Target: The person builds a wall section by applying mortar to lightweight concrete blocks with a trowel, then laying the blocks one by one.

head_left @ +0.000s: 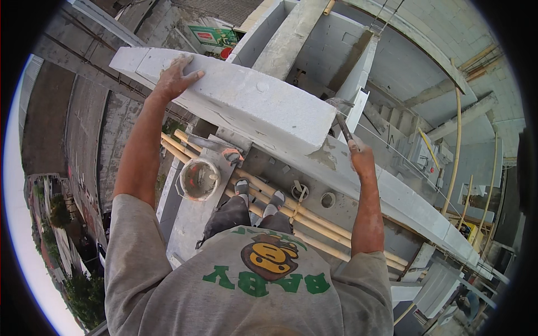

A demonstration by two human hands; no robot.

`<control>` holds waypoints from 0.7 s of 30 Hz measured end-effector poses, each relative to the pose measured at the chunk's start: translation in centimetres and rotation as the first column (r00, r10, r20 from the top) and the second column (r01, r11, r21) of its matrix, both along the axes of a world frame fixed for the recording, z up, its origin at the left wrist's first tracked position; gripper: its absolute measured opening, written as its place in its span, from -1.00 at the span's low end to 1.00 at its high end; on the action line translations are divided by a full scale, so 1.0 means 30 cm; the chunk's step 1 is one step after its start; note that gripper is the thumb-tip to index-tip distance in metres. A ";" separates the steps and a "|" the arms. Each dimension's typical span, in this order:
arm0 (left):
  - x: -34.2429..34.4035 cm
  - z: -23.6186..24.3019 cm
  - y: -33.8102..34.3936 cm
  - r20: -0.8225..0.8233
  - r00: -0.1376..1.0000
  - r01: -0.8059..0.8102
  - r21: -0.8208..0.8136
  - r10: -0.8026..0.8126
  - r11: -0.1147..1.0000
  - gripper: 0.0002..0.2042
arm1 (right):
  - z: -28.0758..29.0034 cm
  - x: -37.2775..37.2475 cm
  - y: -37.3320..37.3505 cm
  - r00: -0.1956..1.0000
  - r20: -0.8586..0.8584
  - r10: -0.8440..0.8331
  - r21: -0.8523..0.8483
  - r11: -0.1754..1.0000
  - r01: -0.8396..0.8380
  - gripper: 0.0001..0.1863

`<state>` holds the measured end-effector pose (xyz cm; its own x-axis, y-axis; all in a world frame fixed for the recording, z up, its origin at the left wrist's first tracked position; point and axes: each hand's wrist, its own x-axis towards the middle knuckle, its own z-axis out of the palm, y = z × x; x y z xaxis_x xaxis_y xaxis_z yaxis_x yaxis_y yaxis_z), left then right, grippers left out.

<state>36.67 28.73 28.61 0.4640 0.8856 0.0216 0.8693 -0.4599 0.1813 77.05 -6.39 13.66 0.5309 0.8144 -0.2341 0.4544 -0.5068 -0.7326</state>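
My left hand [175,79] rests with spread fingers on the top of a long white lightweight block [255,103], near its left part. My right hand [360,155] grips the dark handle of a hammer [348,133], whose metal head is at the block's right end, partly behind it. The block lies on a white block wall [400,193] with grey mortar patches. Below the left part of the wall is a white bucket [185,187] with grey material inside.
My sandalled feet [274,203] stand among bamboo poles [319,221] on a raised platform. Smaller containers [328,203] lie below the wall. Beyond are concrete beams [280,42], partition walls, a stair [395,117] and upright poles [457,145]. A drop to roofs and trees is at left.
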 end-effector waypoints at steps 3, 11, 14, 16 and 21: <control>-0.004 0.003 -0.006 -0.017 1.000 -0.013 0.015 0.013 1.000 -0.24 | 0.000 -0.087 -0.146 0.965 -0.129 -0.227 -0.061 0.973 0.221 -0.66; 0.041 0.086 -0.042 -0.168 0.986 -0.013 0.022 0.016 1.000 -0.26 | 0.049 -0.384 -0.503 0.890 -0.089 -0.448 0.063 0.889 0.454 -0.62; 0.055 0.125 -0.038 -0.229 0.973 0.023 -0.010 -0.025 1.000 -0.25 | 0.252 -0.454 -0.453 0.903 -0.012 -0.430 0.233 0.877 0.421 -0.59; 0.055 0.136 -0.033 -0.278 0.960 0.041 0.009 -0.037 0.999 -0.29 | 0.402 -0.482 -0.360 0.940 -0.007 -0.341 0.411 0.856 0.313 -0.60; 0.095 0.176 -0.004 -0.363 0.929 0.042 -0.104 -0.077 0.994 -0.27 | 0.751 -0.513 -0.122 0.986 -0.148 -0.072 0.393 0.911 0.125 -0.58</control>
